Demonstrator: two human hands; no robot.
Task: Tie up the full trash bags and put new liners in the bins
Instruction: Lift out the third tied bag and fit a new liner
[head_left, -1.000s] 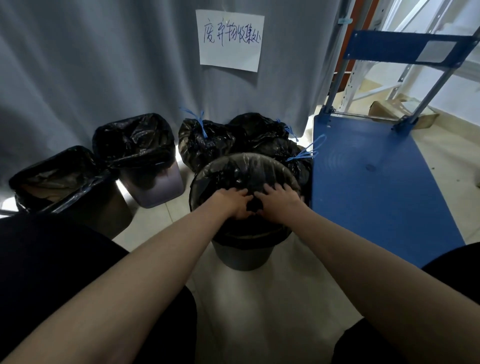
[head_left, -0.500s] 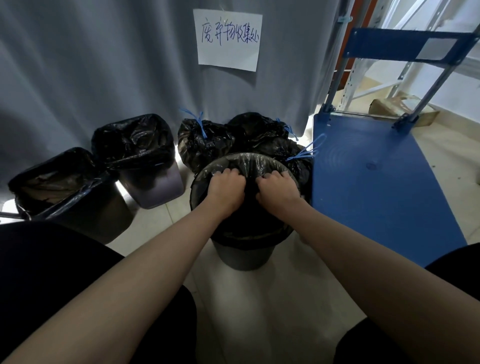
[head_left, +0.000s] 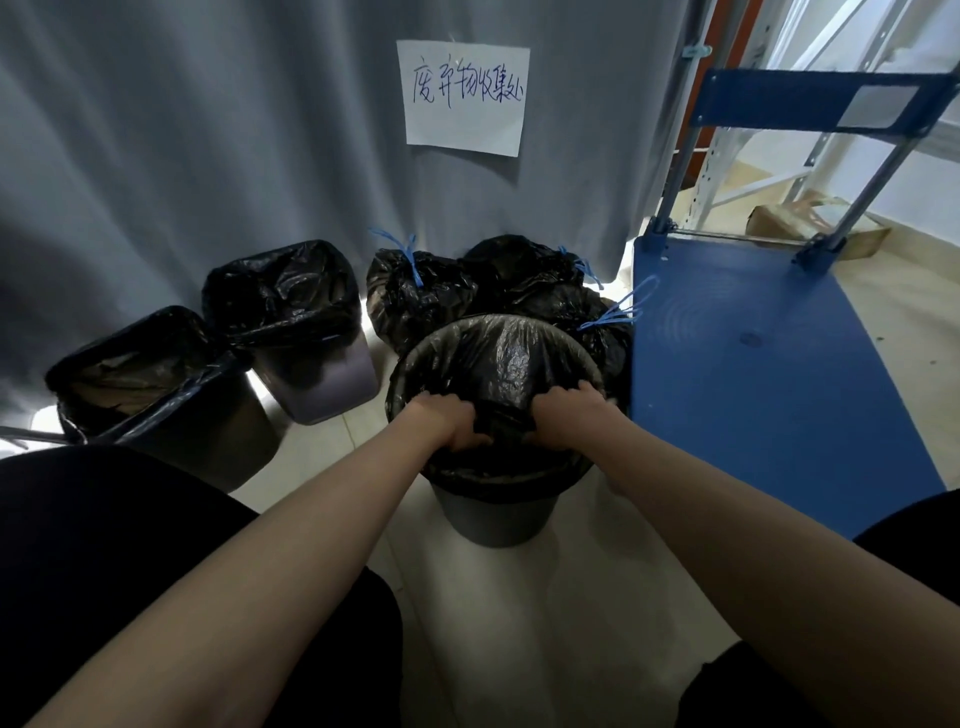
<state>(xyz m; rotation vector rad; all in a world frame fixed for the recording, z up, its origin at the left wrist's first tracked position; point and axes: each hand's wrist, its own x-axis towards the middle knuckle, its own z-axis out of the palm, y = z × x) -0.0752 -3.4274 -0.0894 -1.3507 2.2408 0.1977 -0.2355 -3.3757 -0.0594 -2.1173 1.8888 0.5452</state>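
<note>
Both hands, the left hand (head_left: 451, 422) and right hand (head_left: 567, 415), grip bunched black liner (head_left: 511, 358) inside the round bin (head_left: 493, 512), apparently seating it against the rim.

Three bins stand here: one round bin (head_left: 493, 514) under both hands, a pale bin (head_left: 332, 384) to the left beyond them, and a dark bin (head_left: 208, 436) farther left. Each carries one black liner, three in all. Past the fingers sit three tied bags (head_left: 415, 296), each with a blue drawstring. One blue cart (head_left: 769, 374) lies right of the hands, and one paper sign (head_left: 464, 97) hangs above.
</note>
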